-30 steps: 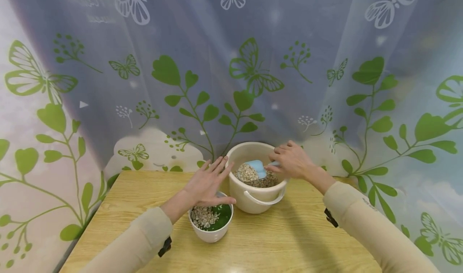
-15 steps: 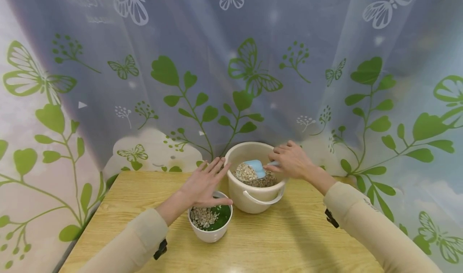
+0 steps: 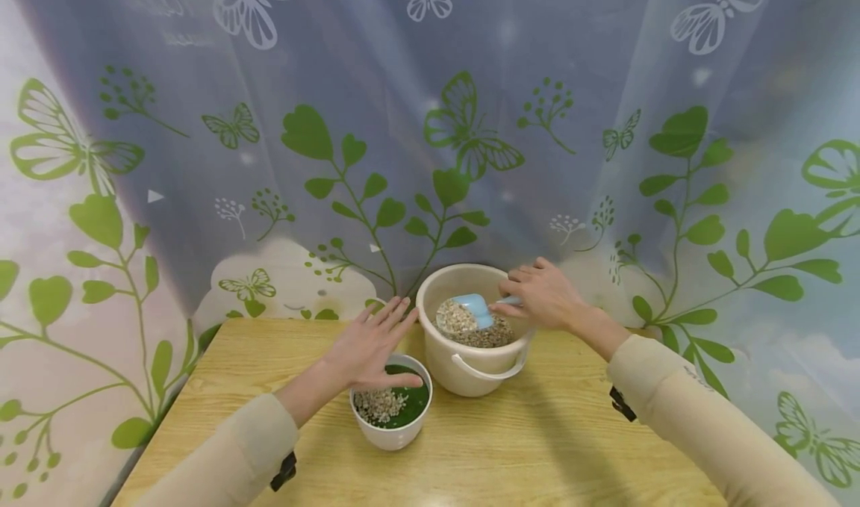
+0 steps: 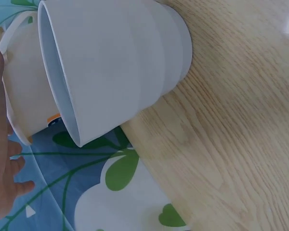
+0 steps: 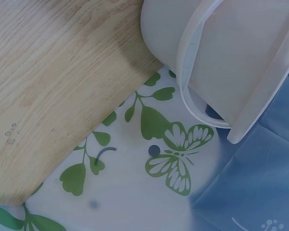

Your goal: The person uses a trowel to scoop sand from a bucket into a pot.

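Observation:
My right hand point(image 3: 546, 296) grips the handle of a light blue scoop point(image 3: 474, 309) over the cream bucket point(image 3: 463, 376). Pale, grainy bits fill the scoop, and similar loose granules point(image 3: 493, 335) lie inside the bucket. With fingers spread, my left hand point(image 3: 369, 346) hovers above the far rim of a white pot point(image 3: 393, 440), close to the bucket's left side. That pot holds a heap of pale granules point(image 3: 381, 406) on a dark green surface. In the left wrist view, the pot's outer wall point(image 4: 106, 62) shows beside the hand; its inside is hidden there.
Both containers stand on a wood-grain table point(image 3: 510, 447). A printed curtain point(image 3: 376, 171) with butterflies and leaves hangs right behind the bucket. The bucket's white handle point(image 3: 489, 372) hangs down its front.
My left hand has drawn slightly left, away from the bucket's rim. The filled scoop has barely shifted in my right hand.

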A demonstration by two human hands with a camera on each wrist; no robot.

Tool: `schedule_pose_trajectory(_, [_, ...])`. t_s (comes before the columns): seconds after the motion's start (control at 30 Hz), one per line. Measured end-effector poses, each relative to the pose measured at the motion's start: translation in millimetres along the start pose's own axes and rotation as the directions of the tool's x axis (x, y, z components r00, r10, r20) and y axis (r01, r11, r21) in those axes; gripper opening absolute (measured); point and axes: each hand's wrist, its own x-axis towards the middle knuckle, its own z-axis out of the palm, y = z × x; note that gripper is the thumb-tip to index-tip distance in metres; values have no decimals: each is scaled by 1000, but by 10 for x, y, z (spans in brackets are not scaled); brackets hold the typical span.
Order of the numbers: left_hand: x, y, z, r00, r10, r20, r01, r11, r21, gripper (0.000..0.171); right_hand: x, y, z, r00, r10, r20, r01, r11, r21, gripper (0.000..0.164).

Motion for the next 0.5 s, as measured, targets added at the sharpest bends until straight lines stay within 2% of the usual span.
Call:
schedule_pose_trajectory(0.13, [-72,-21,-6,1000,-9,5,9,1000,-24,114,19,-28,-28,1000,-13,0,13,1000,-1,32])
schedule_pose_trajectory(0.5, [-289,-92,43,999,6,-38,-7,1000,-27,115,95,-177,-59,999,-37,-14,37,999,28,34])
